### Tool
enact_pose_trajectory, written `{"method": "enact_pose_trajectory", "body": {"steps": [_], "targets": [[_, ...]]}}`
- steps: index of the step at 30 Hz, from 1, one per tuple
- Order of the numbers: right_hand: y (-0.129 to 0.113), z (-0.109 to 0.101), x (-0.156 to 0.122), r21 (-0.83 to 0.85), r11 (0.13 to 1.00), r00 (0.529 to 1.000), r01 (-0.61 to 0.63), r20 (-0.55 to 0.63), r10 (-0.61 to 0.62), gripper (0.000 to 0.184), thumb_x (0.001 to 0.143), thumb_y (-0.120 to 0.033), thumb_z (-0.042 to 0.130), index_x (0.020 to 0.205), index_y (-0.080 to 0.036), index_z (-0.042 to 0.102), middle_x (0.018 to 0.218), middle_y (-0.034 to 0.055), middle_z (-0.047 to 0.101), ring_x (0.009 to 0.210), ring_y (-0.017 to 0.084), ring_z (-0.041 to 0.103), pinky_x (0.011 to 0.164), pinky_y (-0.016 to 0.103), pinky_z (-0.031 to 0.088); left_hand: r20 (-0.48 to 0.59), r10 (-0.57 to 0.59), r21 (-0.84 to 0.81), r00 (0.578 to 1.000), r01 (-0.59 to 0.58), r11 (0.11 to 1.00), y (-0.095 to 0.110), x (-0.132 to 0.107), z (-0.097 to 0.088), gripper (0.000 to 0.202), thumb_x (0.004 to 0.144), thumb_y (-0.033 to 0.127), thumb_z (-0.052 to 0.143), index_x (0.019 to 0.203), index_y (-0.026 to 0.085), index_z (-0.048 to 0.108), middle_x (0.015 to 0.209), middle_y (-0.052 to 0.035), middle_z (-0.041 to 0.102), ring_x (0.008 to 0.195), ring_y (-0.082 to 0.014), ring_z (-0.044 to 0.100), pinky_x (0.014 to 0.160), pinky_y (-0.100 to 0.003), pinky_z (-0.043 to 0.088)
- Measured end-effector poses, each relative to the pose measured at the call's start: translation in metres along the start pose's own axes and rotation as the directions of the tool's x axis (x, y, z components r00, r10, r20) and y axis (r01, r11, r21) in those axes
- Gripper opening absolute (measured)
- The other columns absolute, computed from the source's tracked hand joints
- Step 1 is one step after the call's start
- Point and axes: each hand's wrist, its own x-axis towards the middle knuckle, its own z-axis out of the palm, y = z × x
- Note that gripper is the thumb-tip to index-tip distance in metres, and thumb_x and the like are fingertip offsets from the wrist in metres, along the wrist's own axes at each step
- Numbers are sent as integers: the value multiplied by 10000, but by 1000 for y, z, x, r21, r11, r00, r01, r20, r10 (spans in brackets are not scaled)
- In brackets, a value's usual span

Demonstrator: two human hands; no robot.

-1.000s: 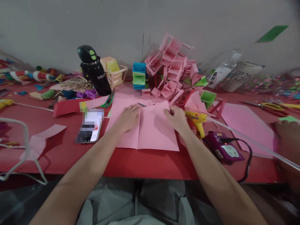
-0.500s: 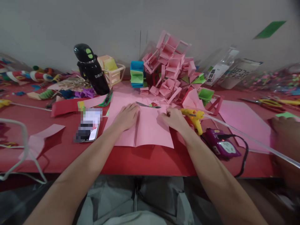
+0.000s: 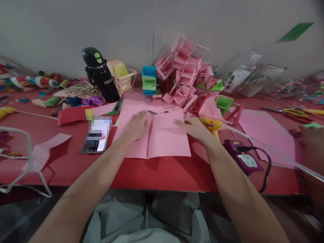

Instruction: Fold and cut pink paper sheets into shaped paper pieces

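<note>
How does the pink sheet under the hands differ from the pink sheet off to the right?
The creased pink sheet has a fold line running down its middle; the flat pink sheet shows no fold. The left hand and right hand rest on the creased one; neither touches the flat one, which only has a clear stick crossing it. Both are pink paper lying on the red table.

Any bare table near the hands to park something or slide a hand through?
Bare red strip along the near table edge, below the pink sheet. Another patch between the phone and the pink scrap. Crowded: folded paper pile behind the sheet; glue gun and purple box by the right hand.
</note>
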Motion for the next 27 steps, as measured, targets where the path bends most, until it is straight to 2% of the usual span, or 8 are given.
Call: {"method": "enact_pose_trajectory", "body": {"steps": [2,5,8,13,17,19,22,27], "targets": [[-1,0,-1,37,999,997,-12,75,9,378,762,-524,670,660,-172,578,600,-4,516,565,131,449,518,265,310,-47,-19,6,999,19,1000,-2,-2,-3,573,1010,253,226,1540,65,339,1635,-157,328,1521,-275,295,1258,-472,206],[1,1,3,-51,992,993,111,-23,-113,362,771,-481,662,621,-177,536,603,-15,485,576,119,425,535,262,299,-64,-19,9,998,19,1000,-4,-6,-11,570,1004,247,237,1548,109,338,1645,-137,313,1526,-259,288,1258,-476,210],[6,4,8,-115,980,976,165,-121,-179,371,795,-460,636,590,-181,501,595,-18,460,576,114,401,549,272,292,12,-38,7,999,37,999,-5,-10,-16,585,1000,260,244,1559,110,329,1658,-128,284,1536,-269,260,1258,-488,204],[11,12,14,44,995,979,90,-190,-80,329,785,-454,669,635,-175,577,623,10,555,615,153,499,572,289,376,84,-26,62,996,21,998,-3,-8,-11,585,1014,287,203,1568,145,323,1663,-122,275,1536,-297,252,1240,-539,212],[14,11,15,221,975,993,-37,-100,60,268,756,-427,691,696,-176,617,634,12,589,618,170,549,576,298,428,69,-55,118,996,46,992,0,-6,-6,569,1021,302,202,1567,201,329,1659,-136,280,1524,-331,269,1215,-569,234],[16,9,15,166,986,993,-27,-108,46,247,757,-402,678,680,-180,602,599,-4,558,585,152,521,553,283,399,47,-85,129,995,79,988,3,-6,-5,559,1026,318,207,1558,218,345,1652,-140,297,1514,-344,286,1205,-576,246],[19,8,16,-51,999,982,15,-185,-25,282,795,-383,618,604,-191,537,513,-29,472,511,123,439,506,270,312,9,-116,131,993,114,985,5,-5,-4,535,1028,329,215,1516,231,412,1638,-133,329,1500,-361,306,1188,-605,258],[17,8,14,-238,971,988,-38,-152,2,308,813,-356,577,556,-198,512,442,-14,477,462,137,460,491,282,298,0,-54,88,999,54,995,4,-1,-4,536,1027,307,192,1467,163,462,1627,-139,352,1502,-340,302,1200,-602,244]]}}
